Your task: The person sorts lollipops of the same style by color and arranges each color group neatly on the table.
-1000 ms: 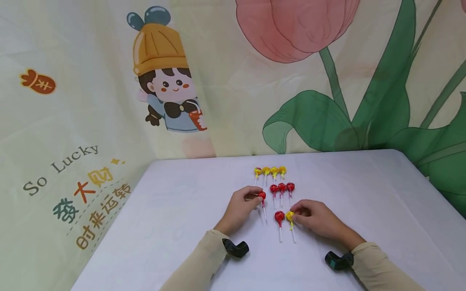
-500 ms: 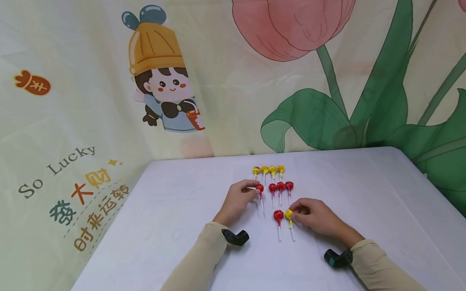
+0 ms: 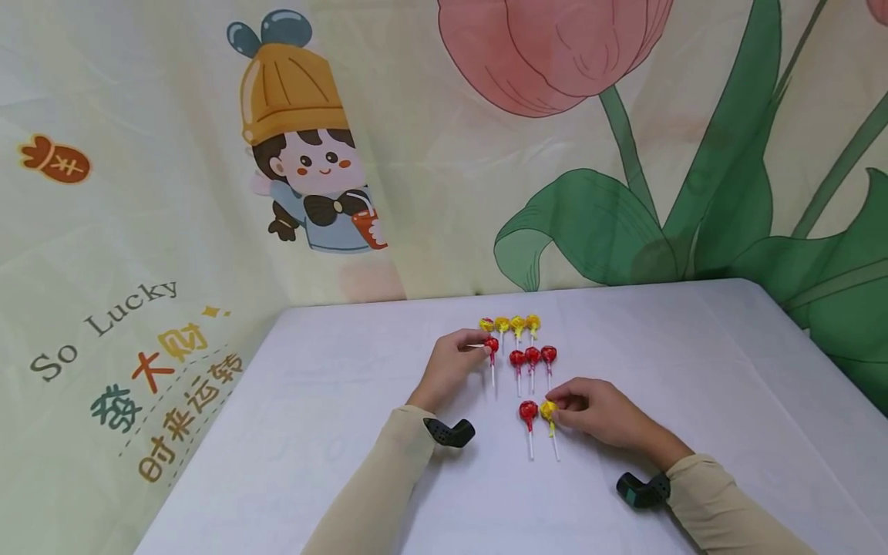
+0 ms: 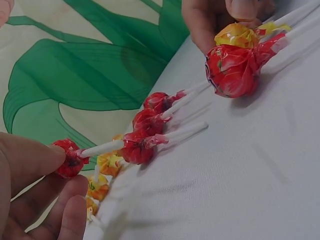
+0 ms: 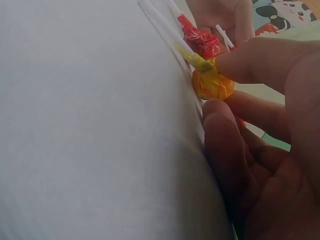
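My left hand [image 3: 447, 368] pinches a red-wrapped lollipop [image 3: 492, 345] by its head, the white stick pointing toward me. In the left wrist view this lollipop [image 4: 70, 159] is held off the cloth between thumb and fingers. My right hand [image 3: 602, 414] pinches the head of a yellow lollipop [image 3: 549, 410], low at the table. Thumb and finger sit on the yellow wrapper [image 5: 214, 84] in the right wrist view. Just left of it lies another red lollipop [image 3: 529, 411]. Three red lollipops [image 3: 533, 355] lie side by side, right of the left hand's one.
Behind the red row lies a row of several yellow lollipops [image 3: 517, 324], the leftmost close to my left fingers. A white cloth [image 3: 312, 432] covers the table. At its back edge hangs a printed backdrop [image 3: 430, 193].
My left hand has moved away from me, carrying the red lollipop past the left end of the red row toward the yellow row. My right hand stays on the yellow lollipop.
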`<state>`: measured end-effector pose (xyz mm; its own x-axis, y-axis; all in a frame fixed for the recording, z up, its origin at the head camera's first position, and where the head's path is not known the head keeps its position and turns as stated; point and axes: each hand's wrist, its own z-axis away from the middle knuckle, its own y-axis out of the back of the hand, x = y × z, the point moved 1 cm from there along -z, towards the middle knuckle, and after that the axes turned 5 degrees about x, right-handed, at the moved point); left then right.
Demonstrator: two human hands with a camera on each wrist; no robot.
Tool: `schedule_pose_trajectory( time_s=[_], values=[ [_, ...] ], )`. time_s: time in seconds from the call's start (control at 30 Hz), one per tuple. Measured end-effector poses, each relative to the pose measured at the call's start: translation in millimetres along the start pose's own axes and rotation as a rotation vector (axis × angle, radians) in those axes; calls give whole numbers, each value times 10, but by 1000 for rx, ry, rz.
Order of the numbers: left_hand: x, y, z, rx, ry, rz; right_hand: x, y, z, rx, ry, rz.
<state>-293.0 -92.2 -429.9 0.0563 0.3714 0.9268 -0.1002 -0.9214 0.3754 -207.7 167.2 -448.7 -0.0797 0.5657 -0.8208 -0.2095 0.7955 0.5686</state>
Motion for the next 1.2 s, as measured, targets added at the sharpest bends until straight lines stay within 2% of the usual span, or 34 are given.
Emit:
schedule_pose_trajectory(
  time_s=[0.13,0.33,0.43,0.6,0.8,1.2],
  values=[
    [25,-31,-36,-2,-16,-1,7,8,6,-2,16,20],
    [35,-77,-119,-3,-21,-29,8,0,-8,11,-7,31],
    [41,-102,-135,-2,-32,-47,16,6,-2,0,13,22],
    [27,-135,-132,-10,-47,-65,26,27,18,-21,51,0],
    [13,-182,-103,-18,-41,-132,17,33,29,-28,45,-6],
    [9,-256,-81,3,-54,-184,26,31,5,-8,17,21]
  ],
)
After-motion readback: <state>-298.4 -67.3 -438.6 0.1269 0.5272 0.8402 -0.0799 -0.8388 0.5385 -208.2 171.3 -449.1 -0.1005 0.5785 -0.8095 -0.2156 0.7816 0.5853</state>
